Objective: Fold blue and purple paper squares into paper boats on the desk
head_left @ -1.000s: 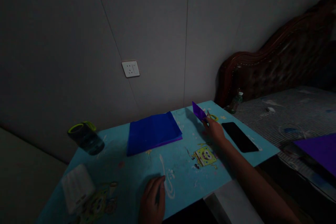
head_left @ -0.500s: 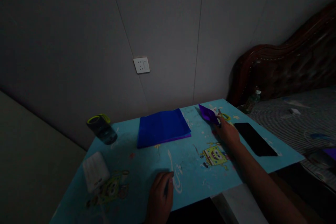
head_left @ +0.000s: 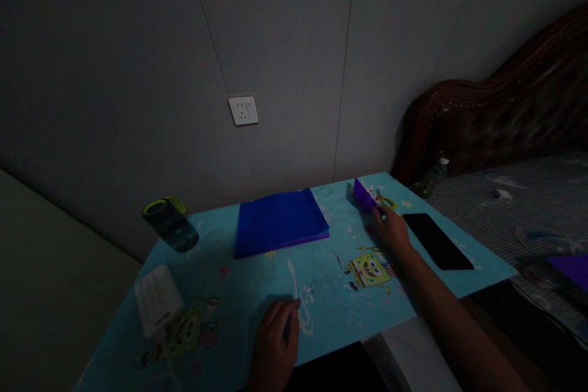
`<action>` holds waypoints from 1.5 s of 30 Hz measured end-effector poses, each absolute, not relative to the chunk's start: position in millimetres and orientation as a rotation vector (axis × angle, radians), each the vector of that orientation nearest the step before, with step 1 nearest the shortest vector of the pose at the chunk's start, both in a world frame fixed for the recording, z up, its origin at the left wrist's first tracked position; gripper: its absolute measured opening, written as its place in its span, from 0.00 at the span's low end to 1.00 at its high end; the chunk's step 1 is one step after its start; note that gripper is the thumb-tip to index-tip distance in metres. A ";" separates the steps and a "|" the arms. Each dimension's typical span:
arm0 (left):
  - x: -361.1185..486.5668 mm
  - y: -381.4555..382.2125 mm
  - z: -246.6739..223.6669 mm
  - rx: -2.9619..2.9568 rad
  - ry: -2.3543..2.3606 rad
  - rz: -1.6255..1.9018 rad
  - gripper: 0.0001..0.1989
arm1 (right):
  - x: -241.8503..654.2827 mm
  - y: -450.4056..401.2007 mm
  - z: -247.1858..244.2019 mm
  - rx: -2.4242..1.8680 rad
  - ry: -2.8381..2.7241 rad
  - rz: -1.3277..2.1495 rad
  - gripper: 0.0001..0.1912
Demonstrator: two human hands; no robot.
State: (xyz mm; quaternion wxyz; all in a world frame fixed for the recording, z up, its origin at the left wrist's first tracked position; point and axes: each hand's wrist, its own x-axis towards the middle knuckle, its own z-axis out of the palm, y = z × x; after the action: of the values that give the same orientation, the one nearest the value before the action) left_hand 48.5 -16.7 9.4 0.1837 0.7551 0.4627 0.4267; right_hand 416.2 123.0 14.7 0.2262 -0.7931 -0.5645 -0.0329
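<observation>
My right hand (head_left: 391, 229) reaches to the far right of the table, its fingers closed on the near end of a folded purple paper (head_left: 364, 197). The paper stands on edge, tilted, near the table's back edge. Just beyond the hand lie scissors with yellow handles (head_left: 389, 203). My left hand (head_left: 275, 340) rests at the table's front edge with its fingers curled. Something small and dark shows between its thumb and forefinger, too dim to name. Ahead of it, a stack of blue sheets (head_left: 281, 222) lies flat, with a purple edge showing underneath.
On the left of the patterned blue table (head_left: 248, 294) are a dark cup with a yellow-green rim (head_left: 172, 226) and a white power bank (head_left: 158, 300) with a cable. A black tablet-like slab (head_left: 436, 241) lies at the right. Beyond is a bed with a bottle (head_left: 435, 177).
The purple paper in my right hand has turned from lying slanted to standing more on edge, slightly nearer the scissors. My left hand stays where it was. The view has shifted slightly.
</observation>
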 end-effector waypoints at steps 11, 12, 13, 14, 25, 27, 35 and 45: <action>47.5 -15.8 5.7 2.135 1.305 1.164 0.13 | 419.2 135.5 6.9 -2.195 -1.433 -0.055 0.25; 47.7 -15.8 5.2 2.134 1.302 1.159 0.13 | 418.4 133.4 8.3 -2.198 -1.423 -0.056 0.27; 48.0 -16.1 4.9 2.132 1.300 1.156 0.13 | 417.2 130.5 10.4 -2.205 -1.412 -0.061 0.28; 48.2 -16.5 4.9 2.131 1.298 1.152 0.13 | 415.5 126.7 13.2 -2.215 -1.401 -0.075 0.29; 41.5 39.6 55.2 2.393 1.482 1.017 0.13 | 332.8 108.9 46.4 -2.062 -1.829 -0.062 0.18; 38.6 72.5 58.8 2.474 1.678 0.895 0.13 | 314.0 123.7 46.7 -2.021 -1.898 -0.030 0.19; 9.7 139.4 21.0 2.375 2.202 0.717 0.17 | 284.9 147.2 29.0 -1.999 -1.880 0.058 0.17; 3.8 138.5 7.3 2.244 2.328 0.711 0.23 | 283.9 145.9 19.4 -1.718 -1.799 0.240 0.11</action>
State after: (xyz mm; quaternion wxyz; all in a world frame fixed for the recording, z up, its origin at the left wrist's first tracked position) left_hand 3.8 138.5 7.3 -0.0844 0.6753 0.7007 0.2141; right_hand 283.9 145.9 19.4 0.3155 -0.6524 -0.6831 0.0910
